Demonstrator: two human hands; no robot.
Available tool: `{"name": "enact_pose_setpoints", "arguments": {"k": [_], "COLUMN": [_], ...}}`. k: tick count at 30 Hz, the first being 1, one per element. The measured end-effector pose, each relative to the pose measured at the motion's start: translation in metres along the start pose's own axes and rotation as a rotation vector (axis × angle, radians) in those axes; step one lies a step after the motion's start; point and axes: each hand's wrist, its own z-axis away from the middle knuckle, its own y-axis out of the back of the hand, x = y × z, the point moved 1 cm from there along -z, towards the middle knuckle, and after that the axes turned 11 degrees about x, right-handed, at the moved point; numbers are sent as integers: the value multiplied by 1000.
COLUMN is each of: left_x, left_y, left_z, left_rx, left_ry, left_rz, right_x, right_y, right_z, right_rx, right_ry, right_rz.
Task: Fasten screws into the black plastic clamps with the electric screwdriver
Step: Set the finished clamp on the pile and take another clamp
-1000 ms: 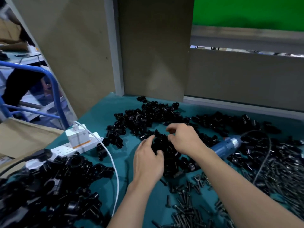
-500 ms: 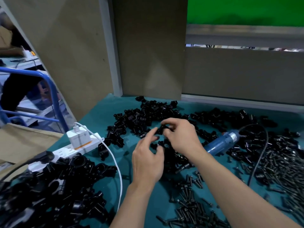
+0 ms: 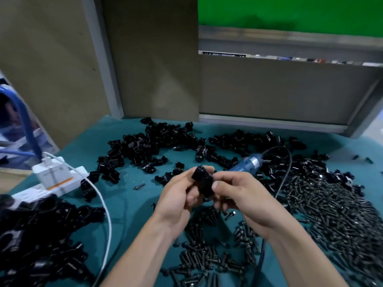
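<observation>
Both hands hold one black plastic clamp (image 3: 203, 179) above the teal table (image 3: 128, 204). My left hand (image 3: 180, 195) grips its lower left side, fingers curled. My right hand (image 3: 238, 193) pinches its right side with thumb and fingers. The blue electric screwdriver (image 3: 248, 162) lies on the table just behind my right hand, its black cable (image 3: 287, 172) looping to the right. A pile of loose black clamps (image 3: 149, 146) lies further back. Black screws (image 3: 331, 214) lie heaped at the right, with more (image 3: 207, 255) under my wrists.
A white power strip (image 3: 53, 183) with a charger and white cable (image 3: 103, 204) sits at the left. A second heap of larger black clamps (image 3: 41, 235) fills the near left corner. Brown board walls (image 3: 153, 59) close the back. A single screw (image 3: 139, 186) lies left of my hands.
Both hands have come back from the clamp pile towards me and risen, now holding one clamp between them. The view has shifted left and down.
</observation>
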Motion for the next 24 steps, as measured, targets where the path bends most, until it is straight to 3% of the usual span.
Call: {"name": "enact_pose_setpoints", "arguments": {"k": [7,10,13,18,20,24], "left_x": [6,5,5,14,13,13], "left_y": [4,6,8,3,1,-7], "left_z": [0,-4,-4,-3,-3,2], "left_rx": [-25,44,101,-121,-128,-182], "left_ry": [-32,-86,-119,-301,-256,-16], "left_rz": [-126,-284,-348,-629,-682,-487], "right_x": [2,8,13,14,14,7], "right_y": [-3,-3,3,14,16,13], "right_z": [1,-2,-8,-14,-12,-6], "right_rx": [-150,-121,71,313,348,276], "right_ry": [-235,-208,-44,140,160,205], "right_rz": [-516,-607,-391,26,123,231]}}
